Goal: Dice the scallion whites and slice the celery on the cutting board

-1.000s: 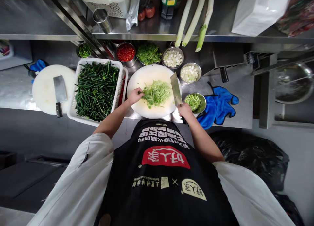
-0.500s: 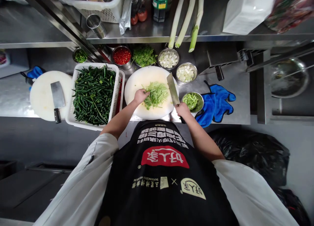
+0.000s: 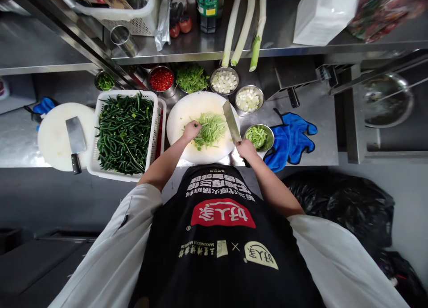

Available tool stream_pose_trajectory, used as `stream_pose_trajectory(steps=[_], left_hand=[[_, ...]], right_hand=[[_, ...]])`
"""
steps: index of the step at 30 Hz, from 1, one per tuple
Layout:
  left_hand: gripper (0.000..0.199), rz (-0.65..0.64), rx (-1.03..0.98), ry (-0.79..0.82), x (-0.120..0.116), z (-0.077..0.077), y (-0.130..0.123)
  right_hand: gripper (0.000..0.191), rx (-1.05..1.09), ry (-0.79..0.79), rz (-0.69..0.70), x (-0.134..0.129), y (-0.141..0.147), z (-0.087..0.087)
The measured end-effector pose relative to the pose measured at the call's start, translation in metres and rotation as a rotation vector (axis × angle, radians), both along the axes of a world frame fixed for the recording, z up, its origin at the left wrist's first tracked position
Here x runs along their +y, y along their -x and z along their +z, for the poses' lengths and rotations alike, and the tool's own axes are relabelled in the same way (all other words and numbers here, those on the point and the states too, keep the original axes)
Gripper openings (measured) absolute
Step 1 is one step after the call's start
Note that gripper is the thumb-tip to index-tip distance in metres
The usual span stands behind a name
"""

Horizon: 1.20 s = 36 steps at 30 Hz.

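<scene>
A pile of thin-cut green vegetable strips lies on the round white cutting board before me. My left hand is closed at the pile's left edge, fingertips pressed together; whatever they pinch is too small to make out. In my right hand is the handle of a cleaver. Its blade slants up and left over the board's right side, beside the strips and apart from them. Just right of that hand stands a metal bowl of cut green pieces.
A white basket of green chillies stands left, beside another board bearing a second cleaver. Bowls of red chopped chillies, leafy greens and white pieces line the back. Blue gloves lie right. Leeks overhang the shelf.
The camera view has shifted slightly, so the counter sits a little further left. My left hand has moved slightly right relative to the board. The cleaver keeps its place over the board's right side.
</scene>
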<state>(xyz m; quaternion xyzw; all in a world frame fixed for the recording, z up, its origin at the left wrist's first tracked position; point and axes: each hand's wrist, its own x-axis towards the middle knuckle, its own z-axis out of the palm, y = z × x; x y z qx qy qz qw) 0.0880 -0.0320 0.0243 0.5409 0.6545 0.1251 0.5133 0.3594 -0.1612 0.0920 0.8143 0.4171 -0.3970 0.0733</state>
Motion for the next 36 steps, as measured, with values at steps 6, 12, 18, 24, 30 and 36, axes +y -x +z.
stream_pose_trajectory(steps=[6, 12, 18, 24, 30, 36], left_hand=[[0.013, -0.046, -0.153, 0.007, -0.006, 0.003, 0.020], [0.012, -0.263, 0.121, -0.076, -0.025, -0.005, -0.006], [0.004, -0.041, 0.016, -0.057, -0.023, -0.007, 0.002], [0.008, -0.109, -0.053, -0.021, -0.038, -0.004, 0.006], [0.020, -0.077, 0.186, -0.131, -0.025, -0.005, -0.011], [0.011, 0.008, 0.095, -0.116, 0.001, -0.009, -0.010]], right_hand=[[0.031, 0.006, -0.006, -0.011, 0.000, -0.001, 0.001], [0.033, 0.003, 0.007, -0.003, 0.001, 0.000, 0.005], [0.033, 0.014, -0.004, -0.009, 0.000, 0.001, 0.006], [0.032, 0.010, -0.007, -0.003, -0.001, -0.001, 0.002], [0.032, 0.008, -0.004, 0.001, 0.000, 0.000, 0.002], [0.034, 0.009, 0.001, 0.004, 0.000, 0.001, 0.004]])
